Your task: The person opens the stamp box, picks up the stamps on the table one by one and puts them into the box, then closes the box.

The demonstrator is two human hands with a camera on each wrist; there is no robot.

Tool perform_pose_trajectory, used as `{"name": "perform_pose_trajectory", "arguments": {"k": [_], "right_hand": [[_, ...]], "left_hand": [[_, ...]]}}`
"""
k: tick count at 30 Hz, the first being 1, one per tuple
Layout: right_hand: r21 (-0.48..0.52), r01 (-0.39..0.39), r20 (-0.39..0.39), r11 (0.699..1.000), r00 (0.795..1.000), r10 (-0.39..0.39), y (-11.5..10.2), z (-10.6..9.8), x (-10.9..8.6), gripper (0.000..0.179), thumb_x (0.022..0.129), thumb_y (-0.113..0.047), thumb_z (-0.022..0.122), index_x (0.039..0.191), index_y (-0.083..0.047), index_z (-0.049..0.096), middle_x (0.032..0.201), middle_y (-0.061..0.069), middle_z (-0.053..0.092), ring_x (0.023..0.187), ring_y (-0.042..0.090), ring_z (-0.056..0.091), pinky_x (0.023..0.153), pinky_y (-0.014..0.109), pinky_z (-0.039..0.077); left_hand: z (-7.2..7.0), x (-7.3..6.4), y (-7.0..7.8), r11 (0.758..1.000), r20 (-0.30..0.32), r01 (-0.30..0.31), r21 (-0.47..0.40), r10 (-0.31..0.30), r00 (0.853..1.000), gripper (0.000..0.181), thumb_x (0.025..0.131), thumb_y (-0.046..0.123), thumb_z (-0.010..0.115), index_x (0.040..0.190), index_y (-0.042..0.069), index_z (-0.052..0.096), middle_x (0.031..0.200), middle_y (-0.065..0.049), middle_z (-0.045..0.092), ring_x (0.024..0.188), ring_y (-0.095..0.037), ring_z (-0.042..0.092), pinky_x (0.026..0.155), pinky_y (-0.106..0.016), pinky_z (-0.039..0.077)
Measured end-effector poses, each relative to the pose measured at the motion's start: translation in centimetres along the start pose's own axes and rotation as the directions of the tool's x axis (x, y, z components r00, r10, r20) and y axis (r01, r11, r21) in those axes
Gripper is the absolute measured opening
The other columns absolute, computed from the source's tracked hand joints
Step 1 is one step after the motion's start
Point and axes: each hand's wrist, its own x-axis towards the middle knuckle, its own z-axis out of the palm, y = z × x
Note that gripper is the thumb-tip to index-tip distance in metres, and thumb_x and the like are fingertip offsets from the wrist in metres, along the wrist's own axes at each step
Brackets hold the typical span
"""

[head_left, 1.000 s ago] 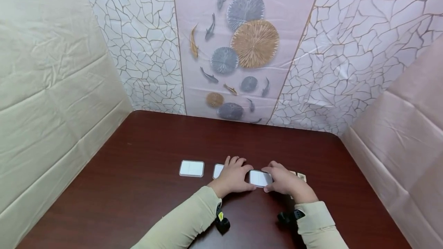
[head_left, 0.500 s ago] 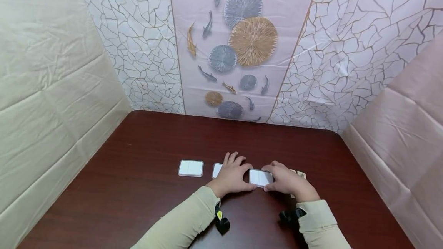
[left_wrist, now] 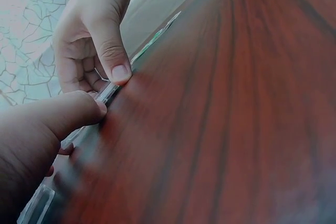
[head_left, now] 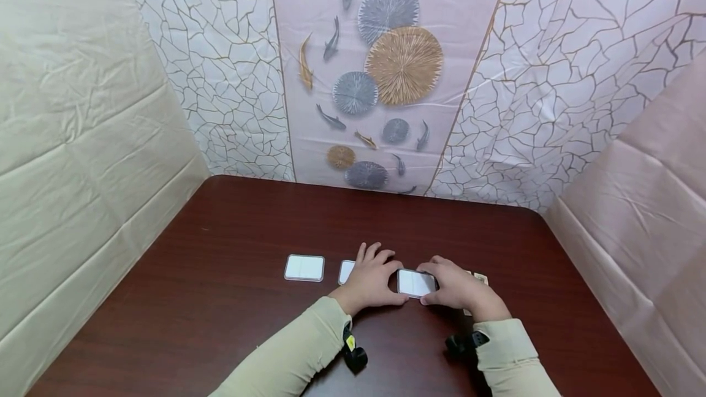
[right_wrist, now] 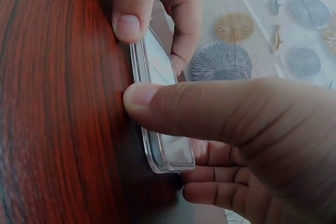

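A flat rectangular clear plastic case (head_left: 416, 283) with a white face lies on the table between both hands. My left hand (head_left: 368, 280) pinches its left end between thumb and index finger, with the other fingers stretched forward. At the case's right end my right hand (head_left: 455, 287) pinches it the same way. In the right wrist view, both thumbs press the near long edge of the case (right_wrist: 181, 153), and its layered transparent rim shows. Seen from the left wrist, the case (left_wrist: 107, 93) is a thin edge between the two thumbs.
A similar white-faced case (head_left: 304, 268) lies to the left. Another case (head_left: 345, 271) is partly hidden behind my left hand. Printed paper pieces (head_left: 481, 279) stick out beyond my right hand. Patterned cloth (head_left: 358, 139) hangs behind the brown table (head_left: 220, 323).
The head view has shifted slightly. Both hands keep their hold on the case, which stays in the same place.
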Motion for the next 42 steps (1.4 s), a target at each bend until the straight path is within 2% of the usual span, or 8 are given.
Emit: {"name": "perform_pose_trajectory", "arguments": {"k": [15, 22, 37, 42], "right_hand": [[-0.002, 0.015, -0.016, 1.0, 1.0, -0.015, 0.1, 0.0, 0.0, 0.055, 0.075, -0.025, 0.088, 0.124, -0.011, 0.068, 0.108, 0.003, 0.059, 0.088, 0.016, 0.056, 0.077, 0.037, 0.049], [0.005, 0.073, -0.025, 0.997, 0.997, -0.073, 0.1, -0.3, -0.1, 0.052, 0.076, -0.025, 0.087, 0.122, -0.01, 0.069, 0.108, 0.004, 0.06, 0.088, 0.017, 0.057, 0.077, 0.037, 0.05], [0.03, 0.132, -0.03, 0.991, 0.991, -0.131, 1.4, -0.5, 0.0, 0.052, 0.079, -0.031, 0.084, 0.124, -0.011, 0.069, 0.11, 0.005, 0.06, 0.088, 0.017, 0.057, 0.075, 0.034, 0.049], [0.034, 0.138, -0.06, 0.99, 0.989, -0.135, 1.8, -1.1, -0.3, 0.049, 0.081, -0.025, 0.082, 0.124, -0.006, 0.067, 0.106, 0.006, 0.059, 0.088, 0.02, 0.056, 0.075, 0.035, 0.049]], "left_hand": [[0.0, 0.0, 0.1, 1.0, 0.002, 0.005, 0.011, -0.005, 1.0, 0.065, 0.078, 0.068, 0.069, 0.131, 0.031, 0.065, 0.146, 0.001, 0.051, 0.145, -0.032, 0.031, 0.12, -0.06, 0.015], [0.0, 0.0, 0.1, 1.0, 0.0, 0.004, 0.004, -0.004, 1.0, 0.065, 0.077, 0.067, 0.07, 0.13, 0.03, 0.065, 0.145, 0.001, 0.052, 0.145, -0.032, 0.031, 0.119, -0.06, 0.015], [0.0, 0.1, -0.1, 1.0, 0.035, 0.018, 0.015, -0.018, 0.999, 0.069, 0.08, 0.07, 0.065, 0.135, 0.03, 0.061, 0.149, 0.001, 0.049, 0.146, -0.03, 0.03, 0.12, -0.061, 0.013], [0.1, 0.0, 0.0, 1.0, 0.023, 0.02, 0.014, -0.021, 1.0, 0.067, 0.079, 0.07, 0.066, 0.133, 0.031, 0.062, 0.147, 0.002, 0.051, 0.142, -0.028, 0.037, 0.119, -0.061, 0.016]]}}
